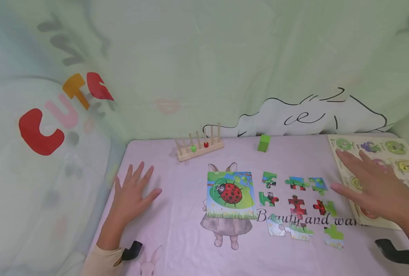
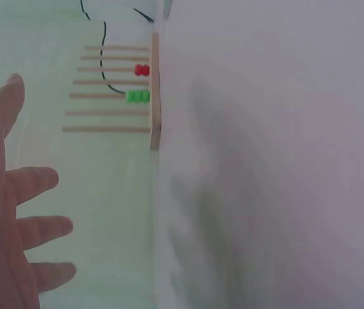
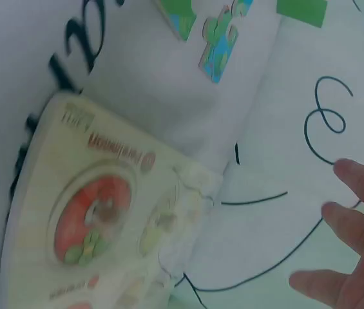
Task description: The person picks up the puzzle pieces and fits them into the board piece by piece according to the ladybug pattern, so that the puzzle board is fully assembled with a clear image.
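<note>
My left hand hovers over the left side of the table with its fingers spread, holding nothing. In the left wrist view, its fingers are apart from the wooden peg rack. On the right, my right hand hangs over a fruit picture board, fingers extended and nothing held; it hides part of the board. Left of that hand lie several loose jigsaw pieces, spaced apart in rough rows. A ladybug picture card lies flat between the hands, beside the pieces.
Near the back edge stands the peg rack, with green beads and red beads on two pegs. A green block stands farther right. Printed cloth covers the table, and a curtain hangs behind it.
</note>
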A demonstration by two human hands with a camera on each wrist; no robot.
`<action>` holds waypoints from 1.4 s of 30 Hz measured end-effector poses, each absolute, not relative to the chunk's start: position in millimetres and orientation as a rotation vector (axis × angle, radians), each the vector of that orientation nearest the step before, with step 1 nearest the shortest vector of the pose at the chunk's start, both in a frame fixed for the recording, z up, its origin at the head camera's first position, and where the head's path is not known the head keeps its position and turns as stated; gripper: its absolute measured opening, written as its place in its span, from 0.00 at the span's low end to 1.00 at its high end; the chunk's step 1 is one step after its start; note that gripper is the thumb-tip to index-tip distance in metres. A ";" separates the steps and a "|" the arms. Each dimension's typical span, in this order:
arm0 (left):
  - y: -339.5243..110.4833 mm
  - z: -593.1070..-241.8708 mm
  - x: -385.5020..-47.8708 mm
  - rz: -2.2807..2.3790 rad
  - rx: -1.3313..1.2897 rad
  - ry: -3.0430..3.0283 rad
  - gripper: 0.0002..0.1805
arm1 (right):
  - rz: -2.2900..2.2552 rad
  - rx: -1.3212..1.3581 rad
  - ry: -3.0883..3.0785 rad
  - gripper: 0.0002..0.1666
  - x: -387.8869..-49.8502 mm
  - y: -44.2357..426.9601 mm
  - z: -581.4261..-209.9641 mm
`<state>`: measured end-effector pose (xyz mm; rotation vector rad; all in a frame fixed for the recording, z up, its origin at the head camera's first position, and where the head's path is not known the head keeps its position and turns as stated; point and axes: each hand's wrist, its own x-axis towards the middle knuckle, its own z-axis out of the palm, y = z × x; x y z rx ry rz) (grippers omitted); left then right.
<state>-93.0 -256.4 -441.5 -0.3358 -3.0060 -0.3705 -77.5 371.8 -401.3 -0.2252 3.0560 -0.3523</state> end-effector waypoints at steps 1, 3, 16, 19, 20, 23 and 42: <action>-253.7 -442.6 -93.9 -0.428 -0.360 -2.986 0.42 | -0.379 -0.235 3.030 0.57 -81.3 369.1 -401.3; -247.1 -445.1 -96.4 -0.522 -0.416 -2.949 0.40 | -0.421 -0.254 2.978 0.55 -89.4 363.7 -401.8; -187.5 -462.3 -125.5 -1.001 -0.652 -2.909 0.33 | -0.561 -0.433 2.929 0.39 -130.8 313.1 -411.2; -170.2 -466.9 -132.0 -1.084 -0.715 -2.873 0.32 | -0.570 -0.459 2.917 0.35 -138.7 305.9 -417.0; -165.0 -468.9 -134.2 -1.113 -0.730 -2.865 0.31 | -0.573 -0.472 2.911 0.34 -141.2 303.6 -419.0; -152.5 -478.0 -141.0 -1.167 -0.775 -2.838 0.30 | -0.580 -0.505 2.893 0.31 -148.9 296.4 -425.2; -139.4 -505.7 -161.8 -1.065 -1.000 -2.861 0.30 | -0.716 -0.508 2.658 0.22 -182.8 265.5 -448.0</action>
